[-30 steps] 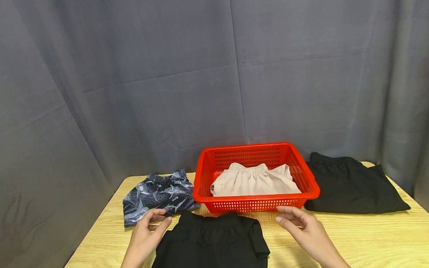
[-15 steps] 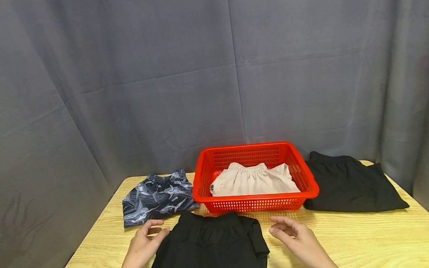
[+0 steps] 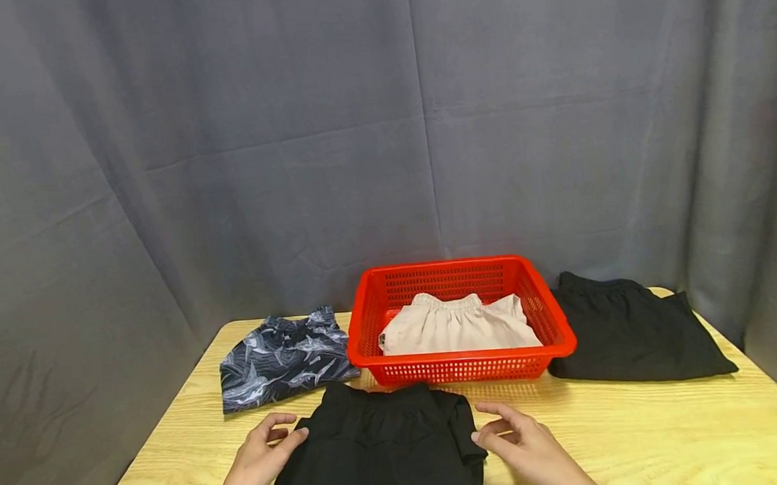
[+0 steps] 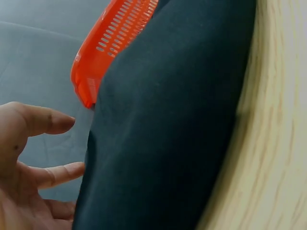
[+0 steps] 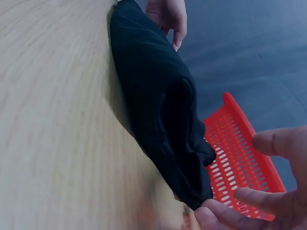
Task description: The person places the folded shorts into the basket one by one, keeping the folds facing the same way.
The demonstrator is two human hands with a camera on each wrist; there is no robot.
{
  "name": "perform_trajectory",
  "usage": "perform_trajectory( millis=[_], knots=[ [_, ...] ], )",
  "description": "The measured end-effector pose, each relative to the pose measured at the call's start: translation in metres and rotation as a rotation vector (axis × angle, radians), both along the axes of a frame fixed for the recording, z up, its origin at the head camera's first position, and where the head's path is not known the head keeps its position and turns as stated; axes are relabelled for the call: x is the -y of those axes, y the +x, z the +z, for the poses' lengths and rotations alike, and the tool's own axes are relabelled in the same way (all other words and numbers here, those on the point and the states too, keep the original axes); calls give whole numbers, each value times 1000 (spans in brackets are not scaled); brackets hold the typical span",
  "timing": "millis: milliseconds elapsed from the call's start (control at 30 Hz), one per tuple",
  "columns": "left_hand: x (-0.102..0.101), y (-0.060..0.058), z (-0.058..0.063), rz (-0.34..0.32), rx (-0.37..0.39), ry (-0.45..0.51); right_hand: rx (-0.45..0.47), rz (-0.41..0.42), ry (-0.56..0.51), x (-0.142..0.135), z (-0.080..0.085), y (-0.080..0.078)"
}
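Black elastic-waist shorts (image 3: pixel 378 445) lie folded on the table at the near middle, their lower part cut off by the frame. My left hand (image 3: pixel 255 462) is at their left edge with fingers apart and loosely bent; the left wrist view shows its fingers (image 4: pixel 60 173) beside the cloth, gripping nothing. At the right edge is my right hand (image 3: pixel 524 446), fingers spread. In the right wrist view, a fingertip of this hand (image 5: pixel 283 191) meets a corner of the black shorts (image 5: pixel 148 91); no pinch on the cloth is visible.
Behind the shorts stands a red plastic basket (image 3: pixel 465 357) holding beige shorts (image 3: pixel 460 326). Dark patterned shorts (image 3: pixel 286 359) lie to its left, another black garment (image 3: pixel 633 333) to its right. Grey curtain (image 3: pixel 294 167) hangs behind the wooden table (image 3: pixel 670 433).
My right hand has moved left and nearer to me, from the basket's front to the black shorts' right edge. The left hand has come slightly nearer along the left edge. The shorts have not moved.
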State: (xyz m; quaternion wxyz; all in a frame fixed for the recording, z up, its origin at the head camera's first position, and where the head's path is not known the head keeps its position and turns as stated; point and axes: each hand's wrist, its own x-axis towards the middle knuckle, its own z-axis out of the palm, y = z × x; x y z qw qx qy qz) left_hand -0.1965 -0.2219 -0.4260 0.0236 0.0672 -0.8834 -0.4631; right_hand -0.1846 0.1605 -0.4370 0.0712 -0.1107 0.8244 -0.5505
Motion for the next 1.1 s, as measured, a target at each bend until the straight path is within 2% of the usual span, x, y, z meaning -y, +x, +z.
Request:
perform_trajectory(
  millis=[200, 400, 733, 967, 1100],
  knots=[
    [0, 0, -4, 7, 61, 172, 45, -19, 24, 6, -5, 0],
    [-3, -2, -4, 7, 111, 285, 48, -2, 21, 8, -6, -1],
    [-10, -4, -6, -26, 152, 335, 145, 87, -158, 21, -6, 1],
    [-12, -3, -5, -111, 178, 396, 199, 111, -203, 28, -4, 1],
    [-16, -3, -5, -90, 175, 374, 221, 120, -235, 29, -6, 0]
  ],
)
